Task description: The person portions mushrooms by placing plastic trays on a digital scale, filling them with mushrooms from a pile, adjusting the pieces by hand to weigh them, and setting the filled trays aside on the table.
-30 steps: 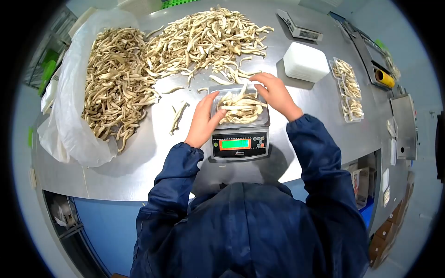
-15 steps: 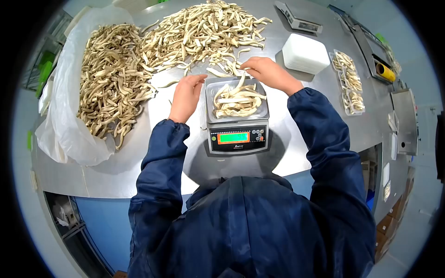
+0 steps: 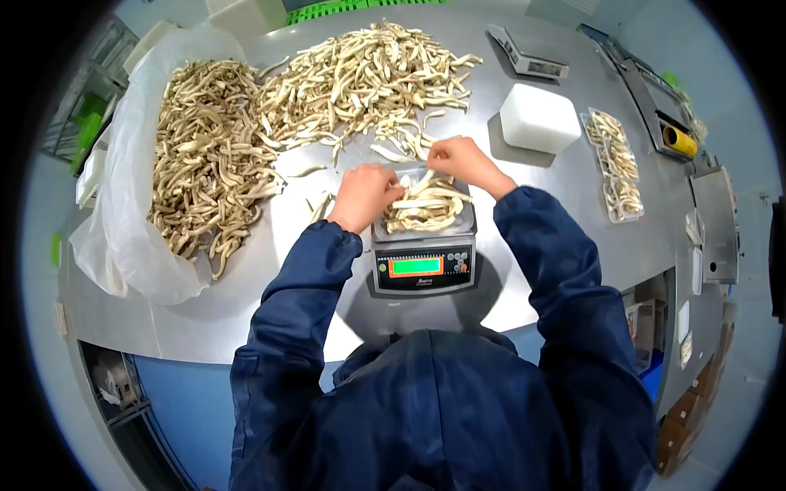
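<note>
Though I cannot tell whether either grip is clamped, left hand (image 3: pixel 364 197) and right hand (image 3: pixel 465 162) should settle pale pieces (image 3: pixel 430 204) gently inside the tray (image 3: pixel 466 222).

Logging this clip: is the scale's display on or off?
On: the display on the scale glows green, though no reading is legible.

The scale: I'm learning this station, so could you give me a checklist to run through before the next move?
1. Clear tray on the scale: ok, it sits on top.
2. Display lit: ok, it glows green.
3. Reading legible: cannot tell, too small to make out.
4. Hands off the tray: not ok, left hand and right hand are both at it.
5. Pale pieces all within the rim: cannot tell, the hands hide part.
6. Filled packs apart from the scale: ok, they lie off to the right.
</note>
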Tool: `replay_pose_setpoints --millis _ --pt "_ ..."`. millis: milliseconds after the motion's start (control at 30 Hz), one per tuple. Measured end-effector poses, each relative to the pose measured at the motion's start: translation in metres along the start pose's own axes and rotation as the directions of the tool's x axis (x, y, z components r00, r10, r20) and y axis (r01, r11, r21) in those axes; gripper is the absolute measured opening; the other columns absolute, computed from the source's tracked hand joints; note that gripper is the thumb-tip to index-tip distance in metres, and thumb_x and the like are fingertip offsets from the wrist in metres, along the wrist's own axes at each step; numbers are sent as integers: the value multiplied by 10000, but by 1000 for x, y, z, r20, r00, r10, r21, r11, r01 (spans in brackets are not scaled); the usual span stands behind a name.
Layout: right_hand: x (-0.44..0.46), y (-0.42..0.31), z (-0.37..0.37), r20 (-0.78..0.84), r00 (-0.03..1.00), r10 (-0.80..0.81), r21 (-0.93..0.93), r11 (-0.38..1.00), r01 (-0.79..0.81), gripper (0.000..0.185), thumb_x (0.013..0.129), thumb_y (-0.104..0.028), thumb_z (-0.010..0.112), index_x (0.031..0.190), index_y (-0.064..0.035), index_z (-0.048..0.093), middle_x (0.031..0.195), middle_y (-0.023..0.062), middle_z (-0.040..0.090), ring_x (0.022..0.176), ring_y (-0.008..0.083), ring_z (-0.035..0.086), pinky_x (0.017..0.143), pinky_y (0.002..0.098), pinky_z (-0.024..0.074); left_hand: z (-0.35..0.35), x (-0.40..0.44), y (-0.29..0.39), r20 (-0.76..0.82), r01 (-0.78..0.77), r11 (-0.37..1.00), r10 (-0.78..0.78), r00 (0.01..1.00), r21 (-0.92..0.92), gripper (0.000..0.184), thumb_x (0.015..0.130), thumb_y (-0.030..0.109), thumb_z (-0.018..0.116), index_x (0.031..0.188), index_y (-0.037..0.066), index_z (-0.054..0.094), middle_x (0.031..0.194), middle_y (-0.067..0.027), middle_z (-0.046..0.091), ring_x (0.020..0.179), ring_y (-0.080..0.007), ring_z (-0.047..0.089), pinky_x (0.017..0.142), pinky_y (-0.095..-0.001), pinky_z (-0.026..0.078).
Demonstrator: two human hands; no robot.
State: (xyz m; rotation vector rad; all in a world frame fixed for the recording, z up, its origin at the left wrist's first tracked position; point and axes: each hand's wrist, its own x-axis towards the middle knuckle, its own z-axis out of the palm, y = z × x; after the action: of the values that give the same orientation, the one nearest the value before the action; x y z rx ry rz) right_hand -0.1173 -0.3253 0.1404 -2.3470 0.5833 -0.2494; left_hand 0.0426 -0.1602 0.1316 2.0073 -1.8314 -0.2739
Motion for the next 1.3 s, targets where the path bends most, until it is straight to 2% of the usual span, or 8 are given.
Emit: replay_pose_setpoints --millis 100,233,433,533,567,800,1033,1300 --pt "-16 -5 -1 -80 995 59 139 989 -47 131 767 -129 638 821 -10 650 668 122 626 632 214 614 606 324 468 0 7 6 -69 -27 995 33 997 93 164 780 197 644 817 41 676 758 -110 622 773 -299 609 715 -406 479" --pt "-30 1 14 -214 975 58 173 985 -20 127 793 -90 642 867 0 592 731 137 619 659 252 605 605 327 458 -8 14 14 -118 -95 962 128 985 255 145 791 185 634 807 45 670 822 -112 620 824 -295 597 726 -402 472" --pt "-41 1 15 -196 971 -134 -28 991 131 121 810 -108 630 875 -13 593 863 125 603 777 289 580 680 354 469 -6 11 -3 -99 -58 978 39 994 -202 206 855 192 594 913 15 682 825 -143 602 826 -295 590 712 -383 460" --pt "-44 0 5 -272 962 -38 114 991 72 121 808 -128 624 856 -17 626 845 121 610 758 275 585 673 352 472 -16 1 -8 -98 2 903 -49 994 -429 247 888 209 576 1002 14 676 812 -145 587 785 -296 573 697 -377 448" --pt "-46 4 1 -315 949 -21 97 994 54 132 812 -146 616 845 -25 656 826 114 616 744 257 590 663 343 472 -20 -4 -6 -35 90 899 -116 993 -429 236 871 177 595 1030 23 676 807 -128 567 797 -286 551 732 -363 438" --pt "-73 -26 4 -147 978 -146 -73 988 137 192 794 -237 643 892 -72 661 853 76 599 859 256 579 744 363 482 0 -42 20 -156 -87 958 45 987 -273 244 767 64 688 1011 67 685 874 -79 551 882 -259 527 779 -335 433" --pt "-74 -30 9 -82 967 -240 -257 943 213 91 781 -142 637 838 -72 624 850 55 563 877 245 555 731 357 484 -3 -56 21 -221 -22 938 -60 973 -347 173 758 63 686 930 64 662 857 -76 541 871 -271 513 767 -350 425" --pt "-65 -26 23 -93 934 -344 -386 877 285 95 782 -144 635 830 -63 630 834 58 572 843 249 557 715 354 482 15 -65 38 -203 -143 976 108 973 -163 222 743 79 697 958 108 652 923 -46 534 926 -248 508 835 -365 375"
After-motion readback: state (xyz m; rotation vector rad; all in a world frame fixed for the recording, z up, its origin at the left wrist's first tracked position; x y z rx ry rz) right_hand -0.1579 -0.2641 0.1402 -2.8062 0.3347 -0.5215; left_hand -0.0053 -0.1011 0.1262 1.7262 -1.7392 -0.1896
